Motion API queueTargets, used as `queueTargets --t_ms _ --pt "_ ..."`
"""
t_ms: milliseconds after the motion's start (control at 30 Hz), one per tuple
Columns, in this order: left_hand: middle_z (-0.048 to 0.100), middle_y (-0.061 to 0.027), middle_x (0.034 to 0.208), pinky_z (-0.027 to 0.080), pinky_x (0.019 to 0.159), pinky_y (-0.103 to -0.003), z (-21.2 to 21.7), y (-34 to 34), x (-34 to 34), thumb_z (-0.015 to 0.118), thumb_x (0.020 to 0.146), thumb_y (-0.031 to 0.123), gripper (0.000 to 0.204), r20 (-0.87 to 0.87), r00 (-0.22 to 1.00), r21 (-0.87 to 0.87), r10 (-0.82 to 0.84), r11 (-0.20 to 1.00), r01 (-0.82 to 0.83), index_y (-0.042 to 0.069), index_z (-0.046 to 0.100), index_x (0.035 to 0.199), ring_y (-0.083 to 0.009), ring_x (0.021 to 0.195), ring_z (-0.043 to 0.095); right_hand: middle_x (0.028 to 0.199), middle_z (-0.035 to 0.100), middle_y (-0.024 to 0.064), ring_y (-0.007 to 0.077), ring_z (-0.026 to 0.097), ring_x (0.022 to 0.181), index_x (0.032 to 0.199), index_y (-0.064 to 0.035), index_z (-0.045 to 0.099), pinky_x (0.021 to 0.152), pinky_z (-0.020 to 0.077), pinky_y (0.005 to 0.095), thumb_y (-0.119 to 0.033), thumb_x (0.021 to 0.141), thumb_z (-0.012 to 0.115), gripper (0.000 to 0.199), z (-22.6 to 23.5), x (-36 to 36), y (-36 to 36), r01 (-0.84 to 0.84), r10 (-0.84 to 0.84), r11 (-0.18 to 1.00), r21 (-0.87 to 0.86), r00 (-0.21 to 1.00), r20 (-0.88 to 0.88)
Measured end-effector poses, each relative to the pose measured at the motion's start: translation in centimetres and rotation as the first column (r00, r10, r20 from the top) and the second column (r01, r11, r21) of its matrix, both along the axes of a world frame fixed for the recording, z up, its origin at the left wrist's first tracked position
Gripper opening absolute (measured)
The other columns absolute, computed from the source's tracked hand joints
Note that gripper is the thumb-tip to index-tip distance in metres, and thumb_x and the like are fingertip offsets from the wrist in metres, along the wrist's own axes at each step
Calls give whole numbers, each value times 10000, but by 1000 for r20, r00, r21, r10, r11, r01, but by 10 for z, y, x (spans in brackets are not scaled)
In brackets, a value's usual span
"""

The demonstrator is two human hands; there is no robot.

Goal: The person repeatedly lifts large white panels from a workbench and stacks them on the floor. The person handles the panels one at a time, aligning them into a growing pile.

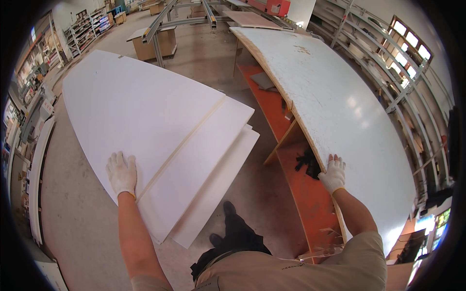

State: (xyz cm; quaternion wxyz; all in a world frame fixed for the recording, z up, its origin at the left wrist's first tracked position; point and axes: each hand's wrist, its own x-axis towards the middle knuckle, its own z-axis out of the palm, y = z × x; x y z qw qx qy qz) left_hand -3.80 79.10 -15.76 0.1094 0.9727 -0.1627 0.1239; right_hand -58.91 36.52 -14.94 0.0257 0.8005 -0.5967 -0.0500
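Note:
My left hand, in a white knit glove, lies flat with fingers stretched on the top sheet of a stack of large white boards. Lower sheets stick out toward the right, their edges not lined up. On the other side, my right hand, in a white glove with bare fingertips, rests on the near edge of a long white-topped workbench. Its fingers lie on the top, and nothing is seen in them. Below that edge, a black bundle sits on the orange-red shelf under the benchtop.
Concrete floor runs between the stack and the bench. A metal rail frame and a brown box-like cabinet stand at the far side. Racks with long stock line the right wall. Machinery stands at far left.

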Motion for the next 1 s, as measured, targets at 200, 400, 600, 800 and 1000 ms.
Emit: queueTargets --t_ms 200,400,600,800,1000 --pt "500 -190 1632 277 1299 -483 2 -1 0 534 1061 485 636 -17 1000 17 5 1000 -5 39 588 1513 -366 1540 392 1749 299 238 406 191 1647 1681 22 308 1361 135 476 -369 862 760 1014 3 2 -1 16 -15 999 30 1000 -21" --pt "510 -187 1619 298 1283 -481 3 0 0 547 1055 475 625 -13 1000 5 -3 1000 3 37 599 1498 -358 1514 417 1727 336 245 418 235 1619 1650 36 355 1342 180 480 -352 834 778 998 0 -1 -2 -10 10 1000 -12 1000 5" --pt "511 -184 1617 305 1280 -481 2 0 0 555 1048 467 620 0 1000 0 0 1000 0 36 603 1491 -355 1511 417 1709 361 259 434 259 1605 1629 51 384 1332 205 487 -332 817 787 984 -2 -1 -1 -25 26 999 -42 999 19" --pt "503 -189 1624 293 1291 -482 -1 0 1 556 1049 474 627 -11 1000 -17 3 1000 -3 47 589 1507 -363 1532 394 1768 270 223 391 168 1659 1702 15 261 1371 100 470 -424 886 740 1043 8 4 0 33 -28 998 59 996 -82" --pt "502 -184 1627 288 1293 -485 -2 0 2 554 1053 481 634 -13 1000 -6 1 1000 -1 39 589 1506 -362 1535 394 1768 270 227 393 163 1660 1703 16 259 1371 101 471 -434 888 739 1047 11 6 1 43 -36 997 65 994 -100"
